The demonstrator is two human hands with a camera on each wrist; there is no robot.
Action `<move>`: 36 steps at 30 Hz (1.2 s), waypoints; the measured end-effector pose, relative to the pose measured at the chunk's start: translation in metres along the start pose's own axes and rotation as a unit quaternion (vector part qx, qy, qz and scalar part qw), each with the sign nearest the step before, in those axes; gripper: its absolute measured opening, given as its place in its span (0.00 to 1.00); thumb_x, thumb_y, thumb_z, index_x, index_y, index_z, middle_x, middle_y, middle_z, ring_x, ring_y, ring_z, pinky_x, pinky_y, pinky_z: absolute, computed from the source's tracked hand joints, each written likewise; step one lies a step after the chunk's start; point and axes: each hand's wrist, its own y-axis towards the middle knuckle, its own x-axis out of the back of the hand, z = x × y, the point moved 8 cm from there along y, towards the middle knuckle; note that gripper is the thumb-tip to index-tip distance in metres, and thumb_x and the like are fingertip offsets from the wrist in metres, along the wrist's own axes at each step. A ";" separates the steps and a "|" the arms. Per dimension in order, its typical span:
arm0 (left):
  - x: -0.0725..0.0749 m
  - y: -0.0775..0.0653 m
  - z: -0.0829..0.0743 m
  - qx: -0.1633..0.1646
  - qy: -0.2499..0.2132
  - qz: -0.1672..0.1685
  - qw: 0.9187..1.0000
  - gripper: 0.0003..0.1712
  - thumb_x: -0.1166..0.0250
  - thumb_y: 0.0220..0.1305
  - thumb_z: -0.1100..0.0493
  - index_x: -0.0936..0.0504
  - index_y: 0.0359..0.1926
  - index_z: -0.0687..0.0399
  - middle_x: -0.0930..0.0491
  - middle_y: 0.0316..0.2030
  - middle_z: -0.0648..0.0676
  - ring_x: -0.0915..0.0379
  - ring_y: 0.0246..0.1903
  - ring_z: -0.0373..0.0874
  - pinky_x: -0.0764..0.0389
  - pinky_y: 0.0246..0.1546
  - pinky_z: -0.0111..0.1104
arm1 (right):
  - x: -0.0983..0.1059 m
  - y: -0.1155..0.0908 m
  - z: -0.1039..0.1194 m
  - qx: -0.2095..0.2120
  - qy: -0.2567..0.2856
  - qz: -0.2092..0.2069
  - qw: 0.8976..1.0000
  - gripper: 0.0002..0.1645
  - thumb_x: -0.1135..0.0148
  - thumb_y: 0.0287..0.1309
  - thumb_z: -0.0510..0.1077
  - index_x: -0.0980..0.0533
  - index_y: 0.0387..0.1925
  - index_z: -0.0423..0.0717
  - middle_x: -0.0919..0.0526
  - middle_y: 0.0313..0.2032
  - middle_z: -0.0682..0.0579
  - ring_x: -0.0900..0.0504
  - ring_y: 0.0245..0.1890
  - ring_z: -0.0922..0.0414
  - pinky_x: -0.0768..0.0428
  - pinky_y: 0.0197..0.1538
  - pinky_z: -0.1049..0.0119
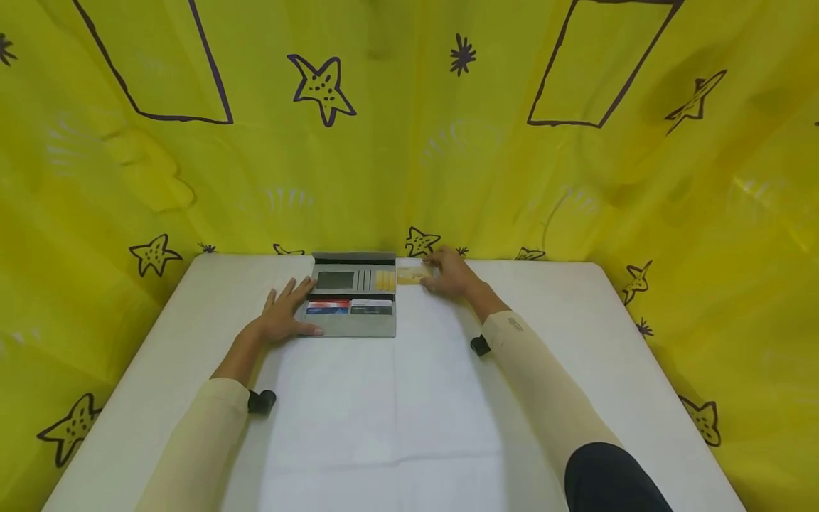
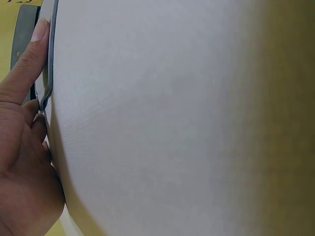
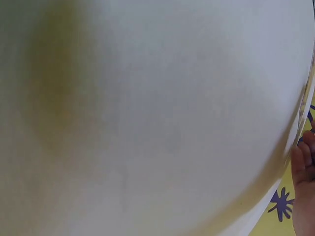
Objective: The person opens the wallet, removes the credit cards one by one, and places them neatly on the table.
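A bright yellow curtain printed with dark starfish (image 1: 390,163) hung behind a table spread with a creased white cloth (image 1: 448,412). The grey folding wallet (image 1: 350,327) lay open and flat near the table's far edge. In its upper panel were a dark window (image 1: 335,280), a few slits and a set of pale yellow cards (image 1: 385,280); in its lower panel sat a red, white and blue card (image 1: 328,307) and a white-and-dark card (image 1: 371,307). A flat gold rectangular card (image 1: 411,275) lay just beside the wallet's upper right edge, level with the yellow set; whether its end was tucked in could not be told. The right hand (image 1: 451,274), right of the wallet, pinched that card's outer end between thumb and fingers. The left hand (image 1: 281,320) lay spread with extended fingers on the wallet's left side, its thumb near the lower corner. Handling the card well, in my judgement, called for keeping it flat and square to the wallet's edge, guiding it evenly without bending it, while the left hand braced the wallet against sliding. Nearer than the wallet, beige sleeves (image 1: 550,384) covered both forearms.
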 end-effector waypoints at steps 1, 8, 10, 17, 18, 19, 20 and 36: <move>0.002 0.001 -0.001 0.002 0.000 0.001 1.000 0.67 0.21 0.57 0.41 0.52 0.84 0.60 0.59 0.83 0.67 0.76 0.81 0.67 0.81 0.74 0.61 | 0.001 0.002 0.002 0.006 -0.008 -0.008 1.000 0.32 0.25 0.63 0.46 0.21 0.65 0.37 0.24 0.56 0.40 0.26 0.56 0.45 0.26 0.63 0.50; 0.002 0.002 -0.001 0.010 0.003 0.010 1.000 0.67 0.21 0.58 0.41 0.52 0.84 0.59 0.60 0.83 0.66 0.77 0.81 0.66 0.81 0.74 0.61 | -0.004 0.006 0.026 0.052 0.006 -0.027 0.998 0.30 0.24 0.60 0.45 0.19 0.60 0.35 0.18 0.52 0.41 0.23 0.54 0.45 0.24 0.61 0.52; 0.000 0.001 -0.001 0.010 0.005 0.014 1.000 0.67 0.21 0.58 0.41 0.53 0.84 0.59 0.60 0.83 0.66 0.77 0.81 0.67 0.80 0.74 0.62 | -0.011 0.008 0.035 0.065 0.014 -0.018 0.998 0.29 0.23 0.60 0.45 0.18 0.60 0.35 0.17 0.51 0.42 0.21 0.53 0.46 0.22 0.59 0.53; 0.002 0.001 0.000 0.006 0.004 0.011 1.000 0.67 0.21 0.59 0.42 0.53 0.84 0.59 0.60 0.83 0.66 0.77 0.81 0.66 0.81 0.74 0.61 | -0.031 0.015 0.066 0.104 0.002 0.014 0.994 0.31 0.22 0.60 0.49 0.18 0.59 0.36 0.18 0.53 0.44 0.22 0.53 0.49 0.22 0.59 0.57; 0.001 0.001 0.000 0.008 0.005 0.012 1.000 0.67 0.21 0.59 0.41 0.53 0.84 0.58 0.61 0.83 0.65 0.77 0.81 0.66 0.81 0.74 0.61 | -0.034 0.016 0.069 0.108 -0.002 0.016 0.994 0.30 0.23 0.60 0.49 0.18 0.59 0.36 0.18 0.53 0.44 0.22 0.53 0.49 0.22 0.58 0.57; 0.001 0.001 0.001 0.008 0.004 0.013 1.000 0.67 0.21 0.59 0.41 0.53 0.84 0.58 0.61 0.83 0.65 0.78 0.81 0.66 0.81 0.74 0.61 | -0.035 0.017 0.072 0.112 -0.007 0.016 0.994 0.30 0.23 0.60 0.48 0.18 0.59 0.36 0.19 0.53 0.44 0.23 0.52 0.49 0.23 0.58 0.57; 0.001 0.002 0.001 0.009 0.002 0.014 1.000 0.67 0.22 0.59 0.41 0.54 0.84 0.58 0.61 0.83 0.65 0.78 0.81 0.65 0.82 0.74 0.60 | -0.037 0.018 0.073 0.113 -0.011 0.016 0.993 0.30 0.23 0.60 0.48 0.18 0.59 0.35 0.19 0.52 0.43 0.24 0.52 0.49 0.23 0.57 0.57; 0.001 0.003 0.000 0.005 0.002 0.010 1.000 0.67 0.21 0.58 0.43 0.52 0.84 0.59 0.60 0.83 0.65 0.76 0.81 0.66 0.80 0.74 0.62 | -0.052 0.026 0.083 0.106 -0.043 0.027 0.993 0.29 0.27 0.63 0.44 0.20 0.63 0.37 0.18 0.58 0.44 0.24 0.58 0.50 0.27 0.66 0.60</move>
